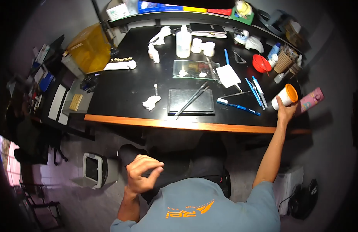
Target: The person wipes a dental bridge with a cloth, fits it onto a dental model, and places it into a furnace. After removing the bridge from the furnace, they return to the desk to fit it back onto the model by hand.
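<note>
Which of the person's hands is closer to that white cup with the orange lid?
The right hand is nearer: it grips the white cup at the desk's right end. The left hand is curled near the lap, below the desk edge.

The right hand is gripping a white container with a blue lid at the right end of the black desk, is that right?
Not quite. The head view shows the right hand gripping a white container with an orange lid, not blue, at the right end of the black desk.
</note>
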`<state>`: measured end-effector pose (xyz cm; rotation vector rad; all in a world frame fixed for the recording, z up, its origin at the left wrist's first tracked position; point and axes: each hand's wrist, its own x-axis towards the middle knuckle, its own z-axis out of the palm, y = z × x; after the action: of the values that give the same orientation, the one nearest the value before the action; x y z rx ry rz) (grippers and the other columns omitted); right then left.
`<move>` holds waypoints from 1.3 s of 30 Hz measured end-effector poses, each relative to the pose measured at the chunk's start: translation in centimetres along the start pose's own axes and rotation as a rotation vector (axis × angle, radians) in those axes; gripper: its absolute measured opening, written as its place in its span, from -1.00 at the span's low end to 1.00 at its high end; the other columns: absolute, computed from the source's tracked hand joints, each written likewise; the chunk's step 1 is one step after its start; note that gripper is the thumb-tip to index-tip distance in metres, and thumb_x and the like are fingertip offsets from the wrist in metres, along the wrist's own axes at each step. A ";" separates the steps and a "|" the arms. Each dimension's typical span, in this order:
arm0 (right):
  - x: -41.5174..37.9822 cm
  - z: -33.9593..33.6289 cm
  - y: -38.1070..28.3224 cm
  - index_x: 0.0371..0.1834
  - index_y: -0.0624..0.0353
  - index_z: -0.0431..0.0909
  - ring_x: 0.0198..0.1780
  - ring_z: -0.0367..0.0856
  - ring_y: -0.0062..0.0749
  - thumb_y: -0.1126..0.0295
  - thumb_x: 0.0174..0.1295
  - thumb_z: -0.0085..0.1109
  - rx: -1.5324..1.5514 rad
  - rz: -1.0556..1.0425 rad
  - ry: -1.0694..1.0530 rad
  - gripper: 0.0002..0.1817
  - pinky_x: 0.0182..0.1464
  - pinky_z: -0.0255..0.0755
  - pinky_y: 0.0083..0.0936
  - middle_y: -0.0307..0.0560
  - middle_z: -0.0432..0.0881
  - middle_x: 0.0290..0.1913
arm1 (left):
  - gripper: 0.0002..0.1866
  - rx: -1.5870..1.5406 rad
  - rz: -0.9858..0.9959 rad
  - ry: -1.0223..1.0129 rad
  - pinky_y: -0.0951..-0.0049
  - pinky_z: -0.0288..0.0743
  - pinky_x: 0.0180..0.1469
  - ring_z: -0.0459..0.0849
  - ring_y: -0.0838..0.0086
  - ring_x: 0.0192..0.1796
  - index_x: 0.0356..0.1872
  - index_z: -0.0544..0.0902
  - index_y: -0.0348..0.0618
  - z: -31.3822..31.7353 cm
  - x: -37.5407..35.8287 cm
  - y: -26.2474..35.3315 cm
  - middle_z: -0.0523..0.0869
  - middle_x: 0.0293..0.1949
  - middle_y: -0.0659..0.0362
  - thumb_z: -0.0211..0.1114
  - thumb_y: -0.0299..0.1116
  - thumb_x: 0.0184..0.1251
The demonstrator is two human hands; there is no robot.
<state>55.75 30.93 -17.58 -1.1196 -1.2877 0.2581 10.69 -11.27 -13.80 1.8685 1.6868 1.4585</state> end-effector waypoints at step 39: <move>-35.7 3.4 -6.6 0.75 -0.07 -0.14 0.70 -0.58 0.42 -0.30 0.26 0.26 -0.853 0.320 -1.367 0.14 0.51 -0.31 0.57 0.36 -0.53 0.71 | -0.49 -0.134 0.233 -0.331 0.13 0.46 0.30 0.71 0.01 0.18 0.17 0.70 -0.32 0.1 6.1 5.5 0.74 0.11 -0.15 0.40 -0.15 0.33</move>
<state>38.32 4.27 -35.28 -2.0055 -2.5466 0.8602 13.17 -7.71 -6.85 2.1447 1.2265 1.2165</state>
